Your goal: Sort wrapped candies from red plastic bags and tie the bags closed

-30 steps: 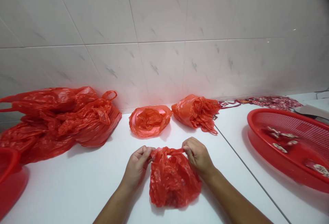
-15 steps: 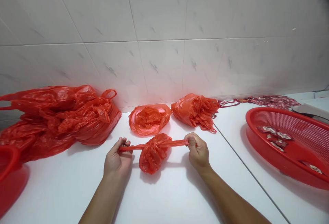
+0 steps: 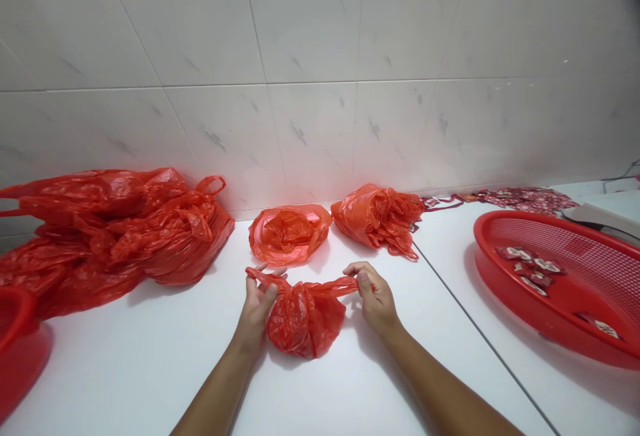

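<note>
Red plastic bag [image 3: 305, 321], its handles pinched tight by the left hand [image 3: 256, 309] and right hand [image 3: 375, 297], could tear or slip free if pulled too hard.

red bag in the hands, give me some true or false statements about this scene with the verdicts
The left hand and right hand both hold the handles of one red plastic bag. True.

That bag is lifted high above the counter. False: it sits on the white counter.

An open red bag and a bunched red bag lie between the hands and the tiled wall. True.

The red mesh tray is empty. False: the red mesh tray holds small red-and-white packets.

A heap of red bags lies right of the hands. False: the heap of red bags lies left of them.
</note>
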Motion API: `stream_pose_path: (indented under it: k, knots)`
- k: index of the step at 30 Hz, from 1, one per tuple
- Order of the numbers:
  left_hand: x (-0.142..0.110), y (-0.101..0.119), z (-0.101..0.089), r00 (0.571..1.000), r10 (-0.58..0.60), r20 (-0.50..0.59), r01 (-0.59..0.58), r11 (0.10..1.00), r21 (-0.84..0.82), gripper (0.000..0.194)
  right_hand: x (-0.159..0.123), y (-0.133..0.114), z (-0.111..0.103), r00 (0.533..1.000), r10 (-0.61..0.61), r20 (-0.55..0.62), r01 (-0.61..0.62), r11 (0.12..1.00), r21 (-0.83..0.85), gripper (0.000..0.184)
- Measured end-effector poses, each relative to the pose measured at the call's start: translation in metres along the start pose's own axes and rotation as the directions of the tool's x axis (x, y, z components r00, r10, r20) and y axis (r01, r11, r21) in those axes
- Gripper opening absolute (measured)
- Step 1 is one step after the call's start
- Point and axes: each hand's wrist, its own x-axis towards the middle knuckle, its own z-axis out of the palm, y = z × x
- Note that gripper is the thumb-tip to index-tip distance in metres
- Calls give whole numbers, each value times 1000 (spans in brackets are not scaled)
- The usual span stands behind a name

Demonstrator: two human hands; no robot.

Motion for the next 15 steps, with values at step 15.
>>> stream_pose_path:
  k: [15]
  knots:
    - [-13,-19,18,943,-75,323,-108,851,513,41,0,15,-2,991,120,60,-129,976,178,51]
